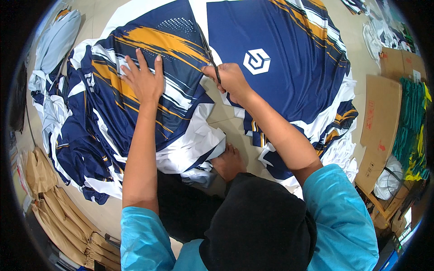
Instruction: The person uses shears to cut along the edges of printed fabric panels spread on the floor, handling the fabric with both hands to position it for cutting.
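My left hand point(145, 81) lies flat with spread fingers on a navy fabric piece point(181, 56) printed with orange and white brush strokes. In my right hand point(229, 82) is a pair of black scissors point(209, 53), gripped by the handles. Their blades point away from me along the right edge of that piece, beside a white strip of cloth. Whether the blades are apart is too fine to tell. Right of the scissors spreads another navy fabric piece point(275, 40) with a white hexagonal emblem point(257, 61). My bare foot point(229, 161) rests between the two heaps.
Crumpled navy and white fabric point(86, 140) piles up at the left, near a grey bundle point(58, 40). Cardboard boxes point(377, 131), green cloth point(407, 131) and a white plastic bag point(388, 180) stand along the right. Brown fabric point(63, 217) lies at lower left. Tiled floor point(233, 124) shows between the heaps.
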### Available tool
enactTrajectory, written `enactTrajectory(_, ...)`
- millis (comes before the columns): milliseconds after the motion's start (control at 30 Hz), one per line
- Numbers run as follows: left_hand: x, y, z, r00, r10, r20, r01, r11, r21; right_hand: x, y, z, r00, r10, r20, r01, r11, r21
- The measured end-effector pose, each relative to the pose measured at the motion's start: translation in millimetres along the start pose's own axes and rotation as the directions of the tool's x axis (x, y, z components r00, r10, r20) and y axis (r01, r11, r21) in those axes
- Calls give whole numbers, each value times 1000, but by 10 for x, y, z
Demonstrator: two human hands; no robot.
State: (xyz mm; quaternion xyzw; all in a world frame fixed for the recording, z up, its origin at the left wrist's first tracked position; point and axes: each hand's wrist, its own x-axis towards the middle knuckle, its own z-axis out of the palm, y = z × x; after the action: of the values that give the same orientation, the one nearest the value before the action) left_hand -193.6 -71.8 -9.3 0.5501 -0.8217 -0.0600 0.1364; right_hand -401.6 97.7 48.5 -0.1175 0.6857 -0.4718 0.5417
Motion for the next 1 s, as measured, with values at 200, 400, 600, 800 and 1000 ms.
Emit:
enactTrajectory(200,-57,-29,70,999,-54,2,54,997,63,47,1,11,1000,-9,-30,9,1000,3)
enactTrajectory(400,-82,-8,48,998,-60,12,59,994,88,71,6,8,999,-14,-35,14,1000,-2)
enactTrajectory(600,-78,-12,54,998,-60,13,59,994,87,100,29,22,1000,-19,-20,19,1000,-3)
enactTrajectory(800,-90,-29,78,999,-53,-3,53,991,120,103,47,21,999,-25,-23,25,1000,-11)
enactTrajectory(1000,-86,-15,76,999,-45,-10,46,990,131,91,58,19,999,-38,-24,39,999,27)
